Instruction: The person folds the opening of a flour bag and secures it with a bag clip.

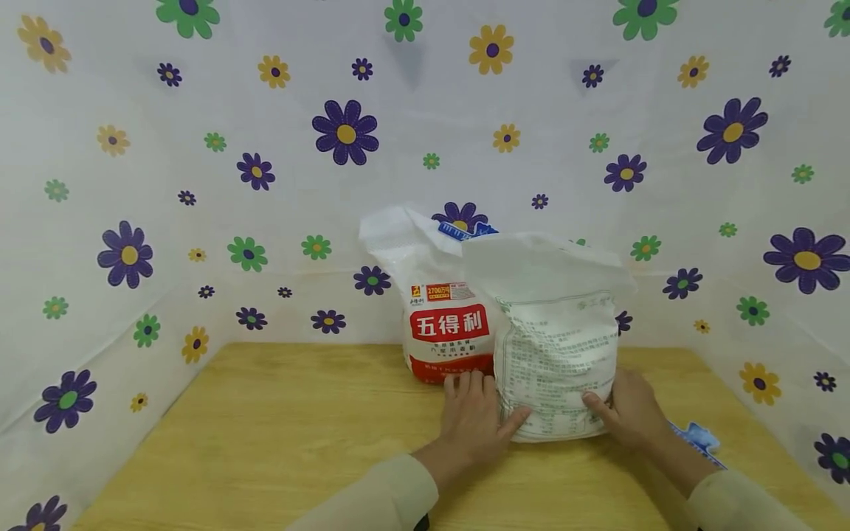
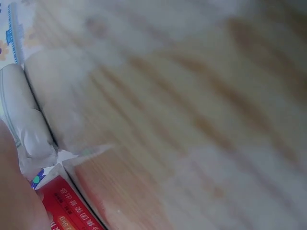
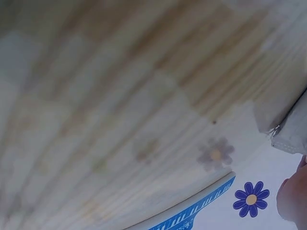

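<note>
A full white bag with green print (image 1: 558, 361) stands upright on the table, its top flap loose. My left hand (image 1: 473, 420) holds its lower left side, thumb on the front and fingers reaching toward the gap beside it. The right hand (image 1: 634, 413) grips the lower right side, thumb in front, other fingertips hidden behind the bag. Left of it and partly behind stands a red-and-white flour bag (image 1: 448, 324), its top leaning left. In the left wrist view, a red printed panel of the flour bag (image 2: 67, 206) shows beside my hand.
A wooden table (image 1: 279, 428) lies under the bags, with flowered cloth (image 1: 425, 110) behind and at the sides. A blue-and-white piece (image 1: 700, 439) lies by the right forearm. Another blue printed piece (image 1: 465, 231) shows behind the bags.
</note>
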Tool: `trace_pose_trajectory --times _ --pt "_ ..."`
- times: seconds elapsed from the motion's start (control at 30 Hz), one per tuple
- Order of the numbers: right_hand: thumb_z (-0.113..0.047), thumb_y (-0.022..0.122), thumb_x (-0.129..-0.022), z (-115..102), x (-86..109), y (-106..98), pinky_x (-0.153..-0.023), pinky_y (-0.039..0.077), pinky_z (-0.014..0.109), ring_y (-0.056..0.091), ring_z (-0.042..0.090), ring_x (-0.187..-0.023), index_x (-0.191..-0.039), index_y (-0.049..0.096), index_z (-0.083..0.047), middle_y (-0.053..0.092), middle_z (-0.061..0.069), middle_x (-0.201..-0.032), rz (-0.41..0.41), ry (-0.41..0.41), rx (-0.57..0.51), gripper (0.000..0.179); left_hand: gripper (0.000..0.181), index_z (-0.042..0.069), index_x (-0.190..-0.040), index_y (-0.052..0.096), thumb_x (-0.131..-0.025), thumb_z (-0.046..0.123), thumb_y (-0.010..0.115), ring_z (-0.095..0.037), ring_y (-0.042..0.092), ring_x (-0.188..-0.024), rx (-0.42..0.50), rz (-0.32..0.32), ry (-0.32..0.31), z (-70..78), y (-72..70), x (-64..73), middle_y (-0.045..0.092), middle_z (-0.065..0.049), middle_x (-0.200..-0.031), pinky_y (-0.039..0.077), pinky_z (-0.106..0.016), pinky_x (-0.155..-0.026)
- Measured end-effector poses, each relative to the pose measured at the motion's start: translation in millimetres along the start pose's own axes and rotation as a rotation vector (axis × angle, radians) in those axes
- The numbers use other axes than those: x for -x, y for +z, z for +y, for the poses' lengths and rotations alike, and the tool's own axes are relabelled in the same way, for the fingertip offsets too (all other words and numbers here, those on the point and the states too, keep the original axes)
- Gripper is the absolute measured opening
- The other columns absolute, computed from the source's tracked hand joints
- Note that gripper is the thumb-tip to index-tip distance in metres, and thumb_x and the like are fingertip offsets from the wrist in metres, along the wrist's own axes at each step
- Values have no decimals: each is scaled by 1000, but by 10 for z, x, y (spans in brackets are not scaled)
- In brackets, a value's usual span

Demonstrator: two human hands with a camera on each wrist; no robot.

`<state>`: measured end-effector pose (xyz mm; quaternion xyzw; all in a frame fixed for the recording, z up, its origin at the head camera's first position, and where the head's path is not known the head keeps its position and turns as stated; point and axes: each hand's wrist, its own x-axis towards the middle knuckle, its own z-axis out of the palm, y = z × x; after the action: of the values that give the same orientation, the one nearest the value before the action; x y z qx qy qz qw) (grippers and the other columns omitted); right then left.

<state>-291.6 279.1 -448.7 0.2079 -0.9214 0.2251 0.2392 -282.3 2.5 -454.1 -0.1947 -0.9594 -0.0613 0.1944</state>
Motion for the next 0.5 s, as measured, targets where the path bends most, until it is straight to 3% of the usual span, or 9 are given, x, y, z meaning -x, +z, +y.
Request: trace_pose_trajectory --times 0.13,0.3,0.5 --pt "-37 59 -96 -57 -4 -7 -79 48 51 64 26 -86 -109 61 -6 70 7 -94 -17 32 16 34 80 11 -106 50 -93 79 10 -26 46 -106 61 14 -19 -33 -12 0 49 -5 -103 28 -50 -103" --pt "-40 61 -96 -111 -16 -20 -71 52 42 66 18 -81 -107 63 -8 71 3 -91 -82 89 -1 33 78 12 -102 50 -93 79 11 -22 44 -95 98 -4 -48 -38 -21 33 46 -1 -94 31 -43 -92" --pt "-45 58 -98 -142 9 -36 -73 52 45 66 22 -85 -109 61 -6 69 5 -93 -125 147 22 40 74 14 -102 48 -93 78 13 -18 40 -88 121 -6 -50 -26 -12 72 41 2 -89 28 -38 -85"
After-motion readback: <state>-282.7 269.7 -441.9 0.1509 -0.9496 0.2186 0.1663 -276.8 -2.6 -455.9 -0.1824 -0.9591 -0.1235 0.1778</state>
